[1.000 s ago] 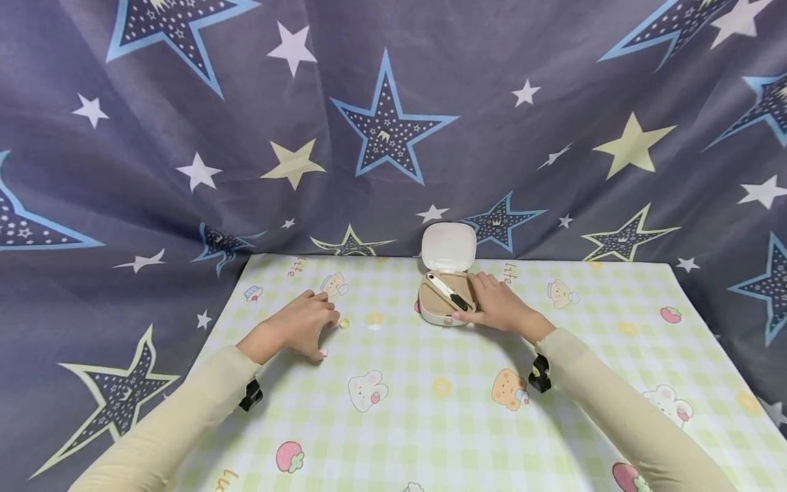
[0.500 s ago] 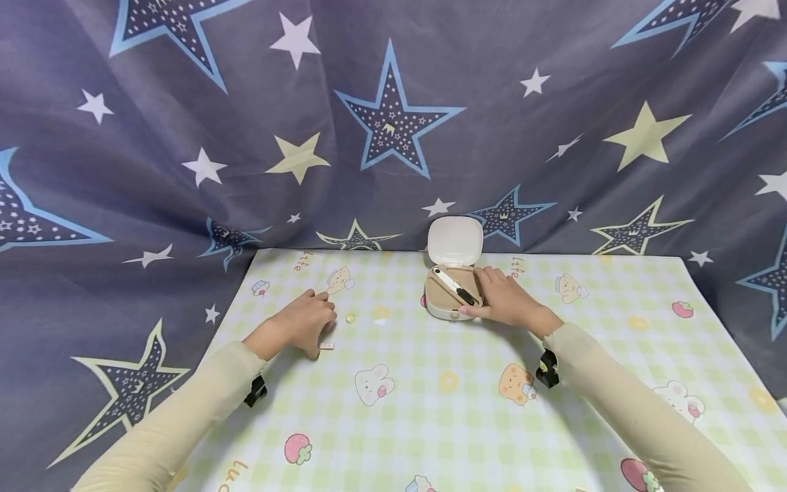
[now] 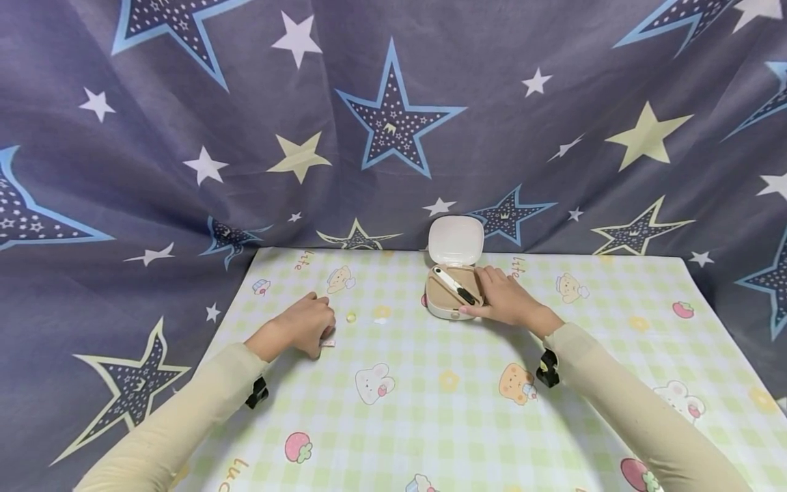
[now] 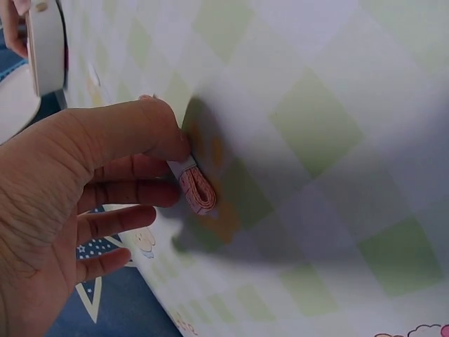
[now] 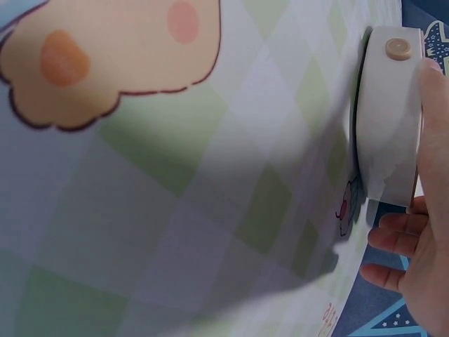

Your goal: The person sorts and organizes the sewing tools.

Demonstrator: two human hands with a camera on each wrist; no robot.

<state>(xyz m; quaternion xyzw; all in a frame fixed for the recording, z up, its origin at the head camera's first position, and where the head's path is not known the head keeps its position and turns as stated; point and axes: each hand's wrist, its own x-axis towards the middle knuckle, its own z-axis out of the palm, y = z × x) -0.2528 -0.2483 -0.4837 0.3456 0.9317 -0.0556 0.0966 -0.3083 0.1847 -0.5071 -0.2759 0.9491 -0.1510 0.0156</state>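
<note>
In the head view my left hand (image 3: 307, 326) is low over the left of the table. It pinches a folded pink tape measure (image 4: 198, 189), bundled in loops with a pale band, as the left wrist view shows. A small yellowish ring (image 3: 351, 318) lies just right of that hand. My right hand (image 3: 507, 299) grips the right side of a small white box (image 3: 444, 313) with a button on its front. Its lid (image 3: 456, 239) stands raised at the back. On the tan inside lies a slim white tool with a black end (image 3: 453, 285).
A pale green checked cloth (image 3: 418, 424) with printed cartoon animals and fruit covers the table. Right behind its back edge hangs a dark curtain (image 3: 246, 137) with stars. A small pale piece (image 3: 380, 321) lies between the ring and the box, too small to identify.
My left hand's fingers have closed in on the tape measure, whose pink end shows beside the thumb. My right hand stays on the box. The head view has shifted slightly.
</note>
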